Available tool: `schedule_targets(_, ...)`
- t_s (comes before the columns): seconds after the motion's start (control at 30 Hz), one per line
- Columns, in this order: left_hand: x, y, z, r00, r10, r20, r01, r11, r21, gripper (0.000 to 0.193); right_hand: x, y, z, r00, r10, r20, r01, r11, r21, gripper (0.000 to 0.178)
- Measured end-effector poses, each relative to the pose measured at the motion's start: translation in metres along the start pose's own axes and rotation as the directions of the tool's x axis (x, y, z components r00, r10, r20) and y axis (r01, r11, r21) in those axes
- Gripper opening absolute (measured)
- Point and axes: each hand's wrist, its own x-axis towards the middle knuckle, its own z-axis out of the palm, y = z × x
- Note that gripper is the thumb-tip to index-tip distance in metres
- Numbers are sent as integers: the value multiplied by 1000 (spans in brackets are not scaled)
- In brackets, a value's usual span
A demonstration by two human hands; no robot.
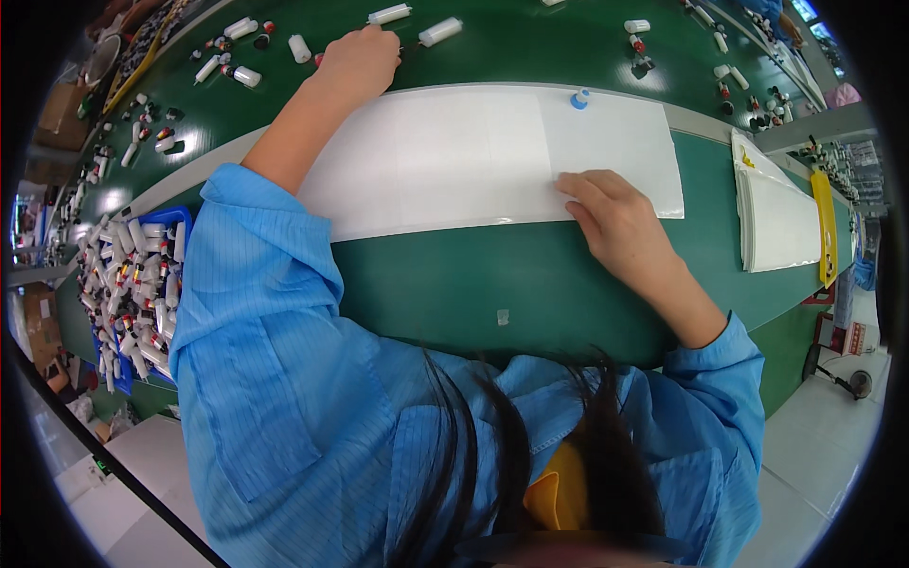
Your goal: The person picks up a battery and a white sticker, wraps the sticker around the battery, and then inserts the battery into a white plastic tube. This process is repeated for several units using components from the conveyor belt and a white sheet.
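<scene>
Head view: white cylinder lies just right of left hand, long axis slanting up-right; that hand nearer. Left fingers curled, grip hidden, can't tell. Right hand half-open, over white sheet.

From my remote view, the back of the left hand is hiding its fingertips, so I am not making out whether they are gripping anything. The blue sleeve is covering the left end of the white sheet. The top edge is cutting off a white piece, and a dark shape is blurring below.
</scene>
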Motion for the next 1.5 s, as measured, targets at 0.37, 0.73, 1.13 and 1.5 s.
schedule_targets(0.37, 46, 36, -41, 941, 100, 323, 120, 795, -594, 45, 2, -4, -1, 990, -139, 20, 141, 986, -84, 29)
schedule_targets(0.73, 34, 72, -12, 900, 383, 207, 355, -371, -858, 29, 36, 5, -16, 939, 13, 345, -37, 997, 61, 21)
schedule_targets(1.13, 9, 92, -5, 909, 416, 34, 308, -613, -728, 30, 53, 49, -38, 834, 290, 470, -544, 574, 611, 16)
schedule_targets(1.5, 1, 94, -12, 917, 399, -13, 280, -666, -691, 30, 57, 65, -21, 832, 486, 268, -323, 32, 946, 17)
